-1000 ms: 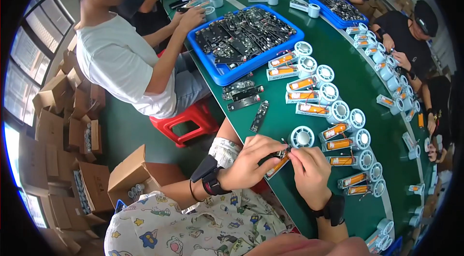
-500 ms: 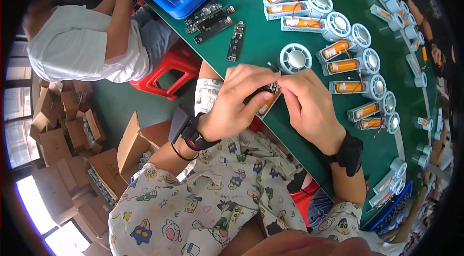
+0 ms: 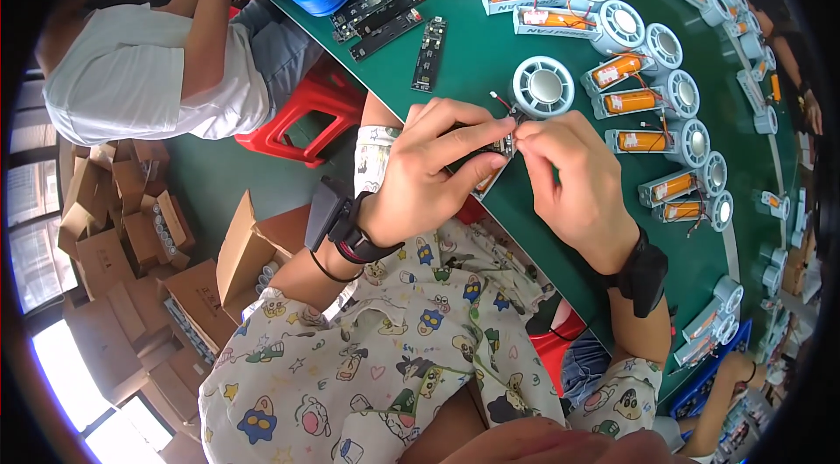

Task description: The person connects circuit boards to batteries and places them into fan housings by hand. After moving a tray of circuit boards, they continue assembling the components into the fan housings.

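Head view shows a circuit board [image 3: 505,146] between hands [image 3: 426,171], left gripping it, right's [image 3: 577,188] hold unclear.

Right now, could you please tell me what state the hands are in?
Left hand: closed on a black circuit board.
Right hand: pinched closed at the board's upper end; what it grips is hidden.

In front of me I have a green tabletop [image 3: 472,52], its near edge slanting past my lap. On it, at my upper left, sits a blue tray [image 3: 325,3], with a few dark circuit boards [image 3: 378,31] close by its corner and a lone board [image 3: 429,54] just beside them. Straight ahead of me rests one pale-blue fan unit [image 3: 542,86]; farther right, a curving row of orange-celled fans [image 3: 634,102]. The floor [image 3: 210,165] bears a red stool [image 3: 308,124] and cardboard boxes [image 3: 107,261].
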